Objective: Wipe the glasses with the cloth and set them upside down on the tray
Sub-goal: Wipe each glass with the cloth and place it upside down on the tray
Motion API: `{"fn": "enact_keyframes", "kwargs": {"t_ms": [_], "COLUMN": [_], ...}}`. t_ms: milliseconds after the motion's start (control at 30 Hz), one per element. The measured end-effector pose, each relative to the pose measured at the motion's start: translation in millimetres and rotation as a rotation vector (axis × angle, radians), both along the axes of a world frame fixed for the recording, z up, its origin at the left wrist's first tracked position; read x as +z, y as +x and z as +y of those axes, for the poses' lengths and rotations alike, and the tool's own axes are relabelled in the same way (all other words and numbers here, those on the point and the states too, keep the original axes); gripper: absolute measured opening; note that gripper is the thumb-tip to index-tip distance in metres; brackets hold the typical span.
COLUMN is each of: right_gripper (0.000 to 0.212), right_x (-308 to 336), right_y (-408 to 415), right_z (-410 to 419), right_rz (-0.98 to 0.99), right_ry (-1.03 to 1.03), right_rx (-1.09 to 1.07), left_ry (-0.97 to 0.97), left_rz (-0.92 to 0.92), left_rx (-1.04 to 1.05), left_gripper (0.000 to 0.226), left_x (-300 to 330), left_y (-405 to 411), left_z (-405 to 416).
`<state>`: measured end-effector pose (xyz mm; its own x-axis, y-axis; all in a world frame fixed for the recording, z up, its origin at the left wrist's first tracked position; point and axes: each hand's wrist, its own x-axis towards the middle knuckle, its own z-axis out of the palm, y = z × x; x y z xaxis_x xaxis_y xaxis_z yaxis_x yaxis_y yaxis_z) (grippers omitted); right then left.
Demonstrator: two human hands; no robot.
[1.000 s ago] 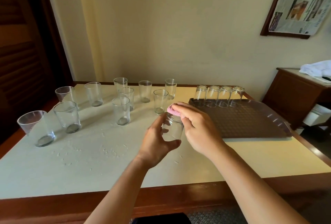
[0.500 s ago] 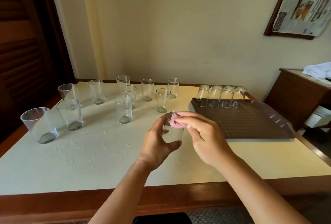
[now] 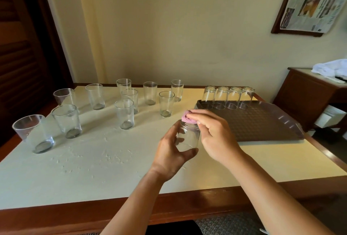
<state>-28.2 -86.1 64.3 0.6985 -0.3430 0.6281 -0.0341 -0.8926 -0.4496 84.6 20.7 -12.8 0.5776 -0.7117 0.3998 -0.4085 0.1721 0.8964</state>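
Right now the left hand [image 3: 171, 156] grips a clear glass [image 3: 187, 138] above the table [image 3: 90, 163], fingers and thumb curled round its lower part. Just beside it, the right hand [image 3: 216, 137] pinches a pink cloth [image 3: 187, 118] and presses it onto the top end of that glass; whether that end is the rim or the base cannot be told.

To the right of the hands and a little beyond them lies a dark brown tray [image 3: 262, 122] on the table. Four glasses [image 3: 228, 97] stand upside down in a row along its far edge, touching or nearly touching one another.

To the left of the hands and beyond them, ten more glasses [image 3: 124, 114] stand upright on the table in a loose spread, the nearest of them [image 3: 33, 134] well off to the left.

Scattered small white specks [image 3: 105, 156] mark the table surface left of the left hand
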Motion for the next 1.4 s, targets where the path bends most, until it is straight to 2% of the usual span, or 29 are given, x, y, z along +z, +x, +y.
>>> {"fn": "enact_keyframes", "kwargs": {"t_ms": [133, 300, 467, 600, 833, 1033, 1167, 1400], "right_gripper": [0.046, 0.049, 0.048, 0.049, 0.048, 0.043, 0.047, 0.054], "right_x": [-2.5, -1.6, -9.9, -8.0, -7.6, -30.9, -63.0, -87.3], "right_y": [-9.2, -4.7, -14.2, -17.3, -44.2, -92.2, -128.1, -168.4], "right_z": [7.5, -3.8, 8.0, -10.5, -27.5, -100.0, -153.9, -226.0], "right_rz": [0.011, 0.041, 0.049, 0.040, -0.024, -0.042, 0.093, 0.319], "right_ry": [-0.062, -0.017, -0.058, 0.024, -0.015, 0.180, 0.238, -0.010], "right_rx": [0.114, 0.011, 0.104, -0.023, -0.076, -0.278, -0.430, -0.631], "left_ry": [-0.040, -0.007, -0.027, 0.011, 0.039, 0.067, 0.081, 0.131], "left_rz": [0.024, 0.035, 0.038, 0.039, 0.095, 0.218, 0.296, 0.188], "left_rx": [0.032, 0.012, 0.031, -0.022, -0.064, -0.144, -0.202, -0.158], "left_gripper": [0.083, 0.084, 0.084, 0.081, 0.077, 0.074, 0.070, 0.079], "left_x": [1.8, -0.8, -0.9, -4.3, 4.6, 19.6, 31.8, 22.8], "left_y": [8.8, 2.3, 9.7, 0.9, -5.2, -37.1, -50.0, -58.4], "left_z": [-0.7, -2.2, -2.4, -10.6, -51.5, -109.1, -154.1, -236.9]}}
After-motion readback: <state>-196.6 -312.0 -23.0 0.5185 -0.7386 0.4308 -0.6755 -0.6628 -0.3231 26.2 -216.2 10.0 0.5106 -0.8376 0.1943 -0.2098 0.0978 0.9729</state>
